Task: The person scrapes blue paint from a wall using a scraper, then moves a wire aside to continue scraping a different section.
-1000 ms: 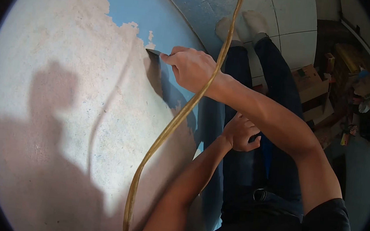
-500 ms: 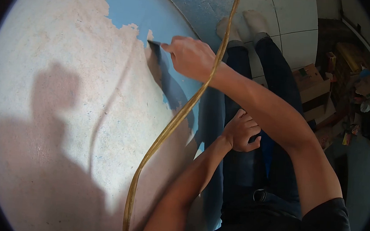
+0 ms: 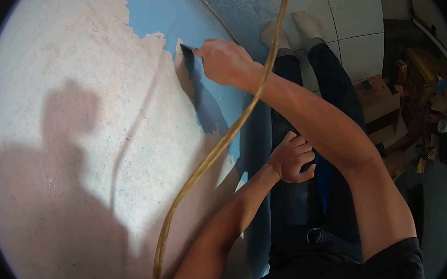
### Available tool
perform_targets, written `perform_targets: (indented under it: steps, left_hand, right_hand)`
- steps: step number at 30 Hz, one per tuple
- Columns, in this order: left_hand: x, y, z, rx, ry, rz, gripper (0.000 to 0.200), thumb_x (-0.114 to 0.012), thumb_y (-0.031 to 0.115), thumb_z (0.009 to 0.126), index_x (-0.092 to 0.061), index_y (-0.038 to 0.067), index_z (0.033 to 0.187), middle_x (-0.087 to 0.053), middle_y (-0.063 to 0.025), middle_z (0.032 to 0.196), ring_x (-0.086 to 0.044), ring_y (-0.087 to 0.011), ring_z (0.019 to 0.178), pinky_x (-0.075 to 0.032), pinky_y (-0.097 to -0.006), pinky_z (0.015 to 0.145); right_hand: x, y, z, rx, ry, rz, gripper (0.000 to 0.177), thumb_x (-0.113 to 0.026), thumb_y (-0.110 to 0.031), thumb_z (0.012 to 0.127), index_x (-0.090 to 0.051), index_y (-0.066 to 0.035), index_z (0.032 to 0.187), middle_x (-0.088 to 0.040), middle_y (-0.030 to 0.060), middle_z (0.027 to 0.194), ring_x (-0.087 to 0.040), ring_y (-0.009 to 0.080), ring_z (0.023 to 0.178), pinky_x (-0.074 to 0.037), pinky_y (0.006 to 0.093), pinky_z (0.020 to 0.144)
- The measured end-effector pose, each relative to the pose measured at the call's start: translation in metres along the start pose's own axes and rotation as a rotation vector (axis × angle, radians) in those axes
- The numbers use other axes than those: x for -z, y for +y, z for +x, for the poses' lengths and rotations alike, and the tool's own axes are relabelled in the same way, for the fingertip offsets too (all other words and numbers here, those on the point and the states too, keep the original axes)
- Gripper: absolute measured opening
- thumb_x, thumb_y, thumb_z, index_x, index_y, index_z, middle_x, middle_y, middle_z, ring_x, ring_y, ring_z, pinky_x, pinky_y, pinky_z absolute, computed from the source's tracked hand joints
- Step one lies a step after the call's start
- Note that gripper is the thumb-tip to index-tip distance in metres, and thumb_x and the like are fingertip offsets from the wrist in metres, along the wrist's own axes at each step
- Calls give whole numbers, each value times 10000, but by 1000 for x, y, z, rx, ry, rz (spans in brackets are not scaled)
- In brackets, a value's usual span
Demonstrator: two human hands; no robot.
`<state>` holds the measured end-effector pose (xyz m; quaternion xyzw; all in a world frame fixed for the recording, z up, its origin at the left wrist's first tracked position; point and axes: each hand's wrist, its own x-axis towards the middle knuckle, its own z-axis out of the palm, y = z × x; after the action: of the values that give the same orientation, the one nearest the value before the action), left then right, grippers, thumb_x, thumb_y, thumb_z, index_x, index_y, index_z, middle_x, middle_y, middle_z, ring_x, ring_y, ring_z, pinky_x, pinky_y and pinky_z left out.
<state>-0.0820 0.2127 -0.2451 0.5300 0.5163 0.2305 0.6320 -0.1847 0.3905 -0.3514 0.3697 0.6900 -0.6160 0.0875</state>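
My right hand (image 3: 226, 62) is closed around a scraper, its handle hidden in the fist. The dark blade of the scraper (image 3: 187, 53) meets the wall near the ragged edge of the blue paint (image 3: 171, 10). Left of that edge the wall (image 3: 93, 48) is pale and bare, with small bluish specks. My left hand (image 3: 292, 159) rests in a loose fist on my jeans, thumb sticking out, with nothing visible in it. A twisted yellowish cord (image 3: 217, 147) hangs in front of the camera and crosses over my right wrist.
My bare feet (image 3: 305, 24) are on the tiled floor (image 3: 353, 18), where blue flakes and dust (image 3: 227, 7) lie along the wall's foot. Cardboard boxes (image 3: 378, 102) and mixed clutter (image 3: 443, 116) stand to the right. My shadow (image 3: 56, 162) falls on the wall.
My right hand and the scraper have shifted slightly up in view, along the paint edge. The left hand stays put on the leg. The cord has swung a little to the right at its lower end.
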Motion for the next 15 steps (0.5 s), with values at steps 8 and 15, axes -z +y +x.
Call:
perform_targets:
  steps: [8, 15]
  left_hand:
    - [-2, -1, 1, -7, -6, 1, 295, -615, 353, 817, -701, 71, 826, -673, -60, 1003, -573, -244, 1100, -382, -462, 982]
    - [-10, 0, 4, -82, 180, -31, 257, -622, 341, 806, -666, 92, 762, -650, -50, 918, -569, -239, 1026, -390, -446, 938]
  right_hand:
    - [2, -8, -7, 49, 66, -28, 383, -535, -17, 948, -734, -80, 1270, -691, 182, 1013, -701, 385, 935, -587, 466, 815]
    - [14, -37, -50, 73, -6, 49, 374, -541, -41, 970, -720, -94, 1293, -684, 169, 974, -711, 373, 870, -588, 467, 780]
